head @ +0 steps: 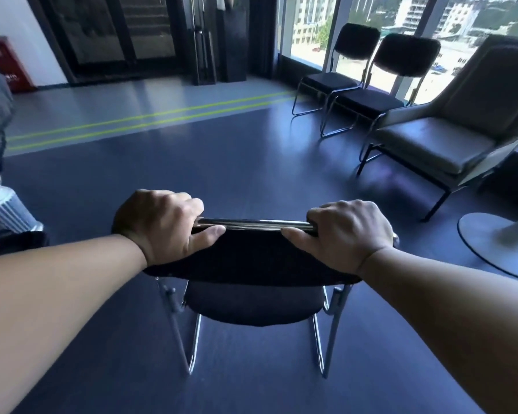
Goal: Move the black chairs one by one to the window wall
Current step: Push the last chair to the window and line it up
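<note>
Two-handed, gripping the black chair (245, 258) from behind by the chrome rail (251, 225) along the top of its backrest. Curling the fingers (189, 204) of the left hand (162, 222) over the rail's left end and pressing the thumb against the black padding just under it. Doing the same with the right hand (347, 234) at the right end, wrapping its fingers (320, 215) tightly over the metal. Holding this chair upright out on the open dark floor (222, 162), seat turned away, well apart from the window wall (311, 25) (whether resting on its chrome runners or lifting off them, impossible to tell). Looking ahead and right at two more black chairs, a farther chair (356, 40) and a nearer chair (404, 55), standing side by side, almost touching, backs to the glass. Seeing a grey armchair (449, 138) just beside the nearer one, and a round white base (497, 243) at the right edge. Noticing a red box (9, 67) on the floor against the far left wall (front closed, contents hidden), and a white ribbed cylinder (9, 210) at the left edge, too cut off for telling what is inside.
</note>
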`<state>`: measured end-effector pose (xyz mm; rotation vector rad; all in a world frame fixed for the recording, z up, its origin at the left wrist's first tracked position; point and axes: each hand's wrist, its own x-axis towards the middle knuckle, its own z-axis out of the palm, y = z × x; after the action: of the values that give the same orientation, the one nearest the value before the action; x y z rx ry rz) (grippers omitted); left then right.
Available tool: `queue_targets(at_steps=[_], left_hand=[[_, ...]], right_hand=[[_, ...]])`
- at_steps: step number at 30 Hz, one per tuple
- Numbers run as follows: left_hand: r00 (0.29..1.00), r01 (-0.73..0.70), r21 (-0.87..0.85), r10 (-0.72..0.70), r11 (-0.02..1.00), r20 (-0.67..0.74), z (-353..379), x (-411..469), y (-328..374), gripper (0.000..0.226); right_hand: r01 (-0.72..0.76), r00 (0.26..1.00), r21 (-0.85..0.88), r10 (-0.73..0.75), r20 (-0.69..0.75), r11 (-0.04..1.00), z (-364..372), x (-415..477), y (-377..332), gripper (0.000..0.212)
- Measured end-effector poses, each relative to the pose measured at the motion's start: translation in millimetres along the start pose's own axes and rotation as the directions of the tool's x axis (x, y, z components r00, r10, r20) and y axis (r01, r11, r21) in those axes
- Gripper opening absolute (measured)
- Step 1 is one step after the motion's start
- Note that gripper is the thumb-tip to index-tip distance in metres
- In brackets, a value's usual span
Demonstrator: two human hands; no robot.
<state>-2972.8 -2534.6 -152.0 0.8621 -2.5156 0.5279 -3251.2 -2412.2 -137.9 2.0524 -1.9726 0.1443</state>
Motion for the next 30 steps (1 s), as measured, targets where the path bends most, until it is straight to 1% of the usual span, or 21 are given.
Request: queue_targets(at_steps=[5, 12, 14, 18, 20, 23, 27, 30], left_hand=[[0.998, -0.014, 0.006, 0.014, 1.000, -0.055, 39, 42, -30, 0.061], [0.997, -0.033, -0.019, 0.031, 0.999, -0.074, 93, 111, -92, 0.060], [0.996, -0.040, -0.043, 0.036, 0.998, -0.076, 107, 124, -102, 0.058], [0.995, -0.060, -0.047, 0.056, 0.997, -0.088, 132, 155, -121, 0.055], [0.992, -0.066, -0.059, 0.059, 0.996, -0.109, 142, 168, -133, 0.055], [0.994, -0.060, -0.064, 0.053, 0.996, -0.098, 155, 182, -146, 0.054], [0.993, -0.061, -0.055, 0.055, 0.997, -0.101, 174, 207, -161, 0.054], [0.994, -0.063, -0.044, 0.058, 0.997, -0.095, 190, 227, -174, 0.056]], right_hand=[[0.024, 0.998, -0.058, -0.028, -0.065, 0.998, 28, 55, 22, 0.079], [0.012, 0.997, -0.095, -0.019, -0.080, 0.995, 58, 145, 47, 0.081], [0.000, 0.998, -0.096, -0.006, -0.063, 0.995, 67, 164, 53, 0.084], [-0.017, 0.997, -0.117, 0.008, -0.076, 0.993, 76, 201, 69, 0.093], [-0.022, 0.996, -0.122, 0.012, -0.084, 0.992, 80, 218, 72, 0.091], [-0.026, 0.998, -0.143, 0.018, -0.056, 0.989, 90, 238, 76, 0.090], [-0.022, 0.998, -0.137, 0.013, -0.068, 0.990, 99, 268, 91, 0.092], [-0.017, 0.997, -0.112, 0.008, -0.072, 0.994, 110, 292, 101, 0.087]])
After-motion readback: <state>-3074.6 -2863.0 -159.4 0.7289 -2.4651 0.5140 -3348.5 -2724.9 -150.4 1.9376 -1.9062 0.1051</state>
